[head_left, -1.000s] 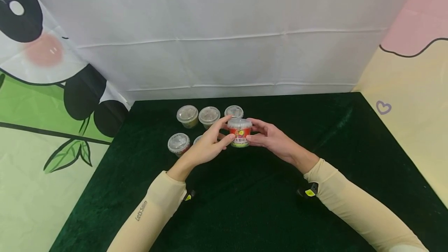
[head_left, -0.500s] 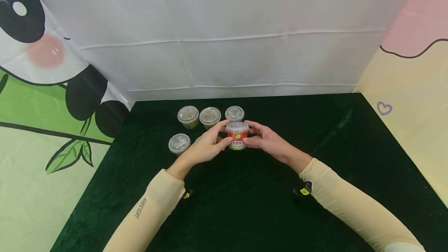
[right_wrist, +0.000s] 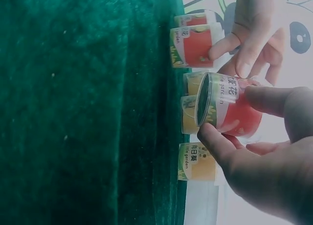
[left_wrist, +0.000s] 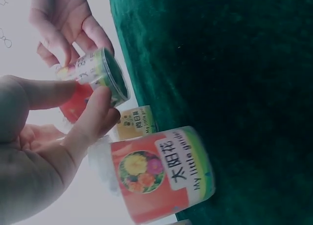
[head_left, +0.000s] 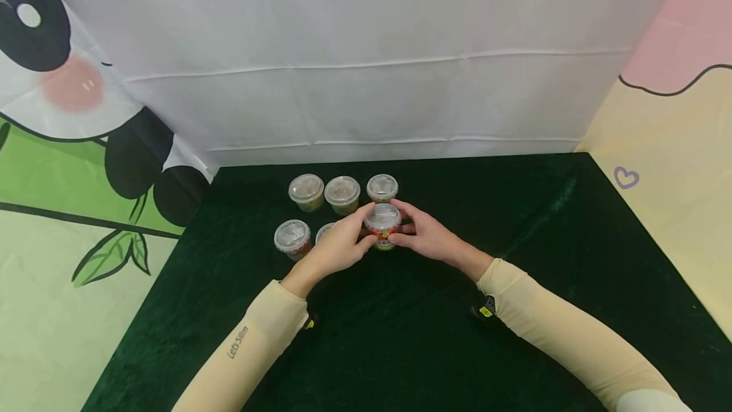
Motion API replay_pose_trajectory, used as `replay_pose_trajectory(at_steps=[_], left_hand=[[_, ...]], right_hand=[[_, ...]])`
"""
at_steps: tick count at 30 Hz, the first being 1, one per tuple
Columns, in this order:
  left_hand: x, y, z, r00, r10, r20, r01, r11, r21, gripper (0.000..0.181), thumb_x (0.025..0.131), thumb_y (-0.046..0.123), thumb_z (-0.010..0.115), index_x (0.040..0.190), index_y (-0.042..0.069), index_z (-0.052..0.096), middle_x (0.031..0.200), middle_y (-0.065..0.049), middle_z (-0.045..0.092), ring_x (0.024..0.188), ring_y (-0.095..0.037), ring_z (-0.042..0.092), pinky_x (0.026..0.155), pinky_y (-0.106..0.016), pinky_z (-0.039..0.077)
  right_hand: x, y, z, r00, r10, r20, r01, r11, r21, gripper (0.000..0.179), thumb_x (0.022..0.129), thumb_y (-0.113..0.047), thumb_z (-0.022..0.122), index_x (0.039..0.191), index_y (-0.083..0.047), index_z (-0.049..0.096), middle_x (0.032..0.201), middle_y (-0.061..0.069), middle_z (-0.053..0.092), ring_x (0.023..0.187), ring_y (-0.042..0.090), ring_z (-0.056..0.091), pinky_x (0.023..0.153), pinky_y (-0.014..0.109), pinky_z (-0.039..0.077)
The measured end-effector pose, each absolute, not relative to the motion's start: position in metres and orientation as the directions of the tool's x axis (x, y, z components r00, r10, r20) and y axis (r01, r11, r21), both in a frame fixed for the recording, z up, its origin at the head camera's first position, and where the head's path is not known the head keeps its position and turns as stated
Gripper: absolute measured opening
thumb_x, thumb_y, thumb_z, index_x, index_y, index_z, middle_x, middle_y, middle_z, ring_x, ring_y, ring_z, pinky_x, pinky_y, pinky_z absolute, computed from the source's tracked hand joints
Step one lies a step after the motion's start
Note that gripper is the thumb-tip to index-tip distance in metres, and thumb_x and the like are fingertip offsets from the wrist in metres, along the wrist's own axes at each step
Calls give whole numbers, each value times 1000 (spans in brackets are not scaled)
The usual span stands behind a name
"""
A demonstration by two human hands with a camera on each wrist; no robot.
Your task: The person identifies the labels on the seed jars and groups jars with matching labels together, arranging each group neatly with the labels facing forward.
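Between both hands is a clear-lidded plastic cup (head_left: 383, 216) with a red label bearing flowers and Chinese characters. My left hand (head_left: 338, 241) grips it from the left, thumb in front. From the right, my right hand (head_left: 431, 234) pinches it with thumb and fingers. Both wrist views show its dark base, so the held cup (right_wrist: 239, 107) is lifted off the cloth. Just left of it, a second red-labelled cup (left_wrist: 164, 173) is mostly hidden behind the left hand in the head view. Further left stands another red-labelled cup (head_left: 292, 237).
A back row holds three lidded cups: a left one (head_left: 305, 192), a middle one (head_left: 342, 194) and a right one (head_left: 382, 187) directly behind the held cup. Yellow labels show in the right wrist view. Dark green cloth (head_left: 400, 336) covers the table; a white curtain (head_left: 366, 107) hangs behind.
Both hands have brought the red-labelled cup slightly lower and nearer, a little to the left. Its lid now faces up more and less of the label shows. The other cups stay put.
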State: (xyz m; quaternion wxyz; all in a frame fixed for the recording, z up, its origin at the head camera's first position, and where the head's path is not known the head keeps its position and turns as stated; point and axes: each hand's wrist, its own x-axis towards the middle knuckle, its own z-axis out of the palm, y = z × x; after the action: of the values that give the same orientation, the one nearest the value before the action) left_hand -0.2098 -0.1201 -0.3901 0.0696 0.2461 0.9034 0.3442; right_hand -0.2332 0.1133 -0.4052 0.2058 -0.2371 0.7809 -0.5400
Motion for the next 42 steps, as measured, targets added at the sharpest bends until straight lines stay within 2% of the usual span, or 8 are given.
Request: replay_pose_trajectory(at_steps=[6, 9, 18, 21, 29, 36, 42], left_hand=[[-206, -115, -396, -874, 480, 83, 429, 678, 596, 68, 98, 6, 67, 154, -5, 31, 152, -26, 41, 137, -36, 46, 112, -50, 40], [-202, -113, -400, -874, 478, 91, 436, 688, 580, 69, 97, 2, 67, 154, -6, 31, 152, -28, 39, 137, -38, 46, 111, -50, 41], [-197, -106, -414, -875, 462, 146, 465, 715, 521, 65, 95, -2, 68, 150, -11, 35, 147, -33, 43, 131, -40, 52, 107, -51, 45], [-196, -104, -419, -870, 471, 146, 475, 723, 502, 64, 94, -2, 68, 149, -12, 36, 146, -34, 43, 130, -41, 52, 106, -52, 45], [-196, -105, -418, -881, 453, 136, 455, 734, 504, 64, 94, -4, 67, 149, -12, 36, 147, -32, 41, 131, -40, 51, 107, -52, 44], [-201, -106, -412, -879, 467, 96, 456, 766, 452, 64, 93, -5, 66, 149, -11, 36, 144, -29, 45, 122, -35, 59, 103, -47, 49], [-201, -97, -410, -896, 440, 59, 422, 803, 422, 72, 88, -8, 70, 150, -10, 33, 145, -30, 42, 113, -35, 63, 100, -48, 51]], right_hand=[[-232, 110, -411, -778, -628, 19, -268, 305, -914, 72, 101, -5, 61, 160, -1, 19, 154, 26, 35, 134, 42, 48, 100, 43, 52], [-232, 108, -415, -764, -645, 22, -289, 311, -905, 73, 101, -4, 61, 160, 0, 18, 156, 26, 33, 135, 42, 47, 101, 43, 51], [-229, 107, -428, -765, -643, 21, -318, 349, -882, 73, 100, -4, 62, 159, 1, 19, 155, 24, 35, 135, 37, 48, 101, 39, 51], [-227, 108, -434, -756, -654, 36, -353, 360, -864, 72, 100, -3, 61, 158, 6, 18, 154, 27, 35, 134, 39, 49, 101, 40, 52], [-230, 100, -436, -758, -647, 77, -447, 431, -784, 74, 99, -7, 66, 157, 6, 22, 153, 25, 38, 132, 32, 50, 105, 44, 48], [-227, 88, -433, -788, -613, 59, -446, 502, -741, 75, 98, -7, 67, 157, 3, 22, 151, 23, 41, 132, 32, 50, 109, 47, 43], [-227, 89, -434, -796, -603, 45, -443, 532, -722, 78, 97, -8, 70, 157, 1, 21, 150, 22, 43, 134, 32, 49, 110, 47, 42]])
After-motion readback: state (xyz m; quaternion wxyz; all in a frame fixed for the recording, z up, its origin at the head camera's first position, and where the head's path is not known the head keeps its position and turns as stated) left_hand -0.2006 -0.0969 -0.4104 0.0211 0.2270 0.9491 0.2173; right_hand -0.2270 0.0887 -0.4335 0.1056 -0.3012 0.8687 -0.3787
